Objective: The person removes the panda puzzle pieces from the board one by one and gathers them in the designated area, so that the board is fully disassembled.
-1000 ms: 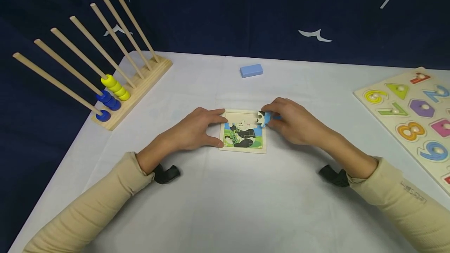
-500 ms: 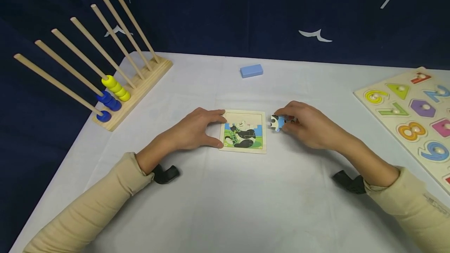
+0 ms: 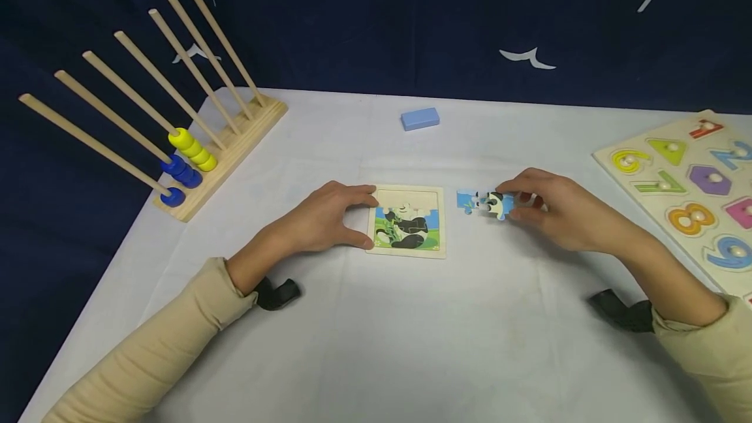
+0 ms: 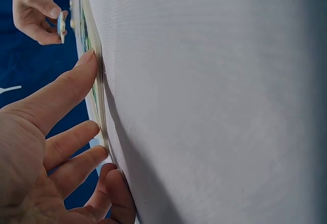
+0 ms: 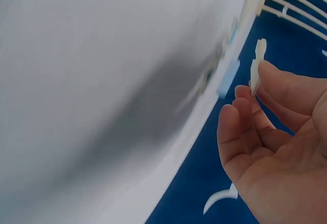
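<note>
Head view: my right hand (image 3: pixel 555 207) pinches the panda-face piece (image 3: pixel 499 205); a loose piece (image 3: pixel 467 201) lies between my hands, nearer the right. Left hand (image 3: pixel 326 219), unclenched, touches the puzzle board's (image 3: pixel 407 197) closest edge.

left sleeve (image 3: pixel 158 338): long, beige, creased | left hand (image 3: pixel 326 217): bare | curved black wrist piece (image 3: pixel 281 294) | right sleeve (image 3: pixel 702 344): matching beige, creased | right hand (image 3: pixel 570 211): bare | second black wrist piece (image 3: pixel 623 312)
</note>
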The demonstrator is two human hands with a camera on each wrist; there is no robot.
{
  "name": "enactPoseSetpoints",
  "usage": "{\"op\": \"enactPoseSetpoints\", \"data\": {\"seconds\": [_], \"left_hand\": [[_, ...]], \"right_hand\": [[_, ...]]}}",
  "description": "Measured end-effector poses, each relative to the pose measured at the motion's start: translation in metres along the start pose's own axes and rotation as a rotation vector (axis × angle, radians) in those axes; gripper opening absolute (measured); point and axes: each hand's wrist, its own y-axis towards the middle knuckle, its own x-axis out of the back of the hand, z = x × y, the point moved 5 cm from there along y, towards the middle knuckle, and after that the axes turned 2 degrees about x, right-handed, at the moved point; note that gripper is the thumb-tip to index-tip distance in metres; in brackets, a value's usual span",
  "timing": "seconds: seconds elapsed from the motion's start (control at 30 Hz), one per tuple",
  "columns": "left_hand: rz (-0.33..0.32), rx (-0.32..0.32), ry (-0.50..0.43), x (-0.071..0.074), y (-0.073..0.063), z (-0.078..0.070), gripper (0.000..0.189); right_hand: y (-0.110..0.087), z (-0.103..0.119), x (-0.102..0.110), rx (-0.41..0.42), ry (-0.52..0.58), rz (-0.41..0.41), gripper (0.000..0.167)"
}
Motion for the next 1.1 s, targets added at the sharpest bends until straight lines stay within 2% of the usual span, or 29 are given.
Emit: {"op": "enactPoseSetpoints", "data": {"seconds": [0.13, 0.4, 0.53, 0.77, 1.1], "left_hand": [[-0.005, -0.004, 0.001, 0.001, -0.001, 0.0, 0.065], [-0.009, -0.005, -0.001, 0.001, -0.001, 0.0, 0.065], [-0.01, -0.007, -0.003, 0.001, -0.001, 0.0, 0.065], [-0.011, -0.015, 0.014, 0.001, 0.0, -0.001, 0.064], [-0.01, -0.014, 0.008, 0.0, -0.002, -0.002, 0.062]], "right_hand": [[-0.008, -0.013, 0.01, 0.004, -0.037, -0.014, 0.04], [-0.017, -0.035, 0.014, -0.08, -0.049, 0.022, 0.037], [-0.017, -0.039, 0.012, -0.094, -0.065, 0.035, 0.037], [-0.015, -0.044, 0.006, -0.173, -0.054, 0.118, 0.039], [-0.012, -0.046, 0.001, -0.21, -0.044, 0.13, 0.042]]}}
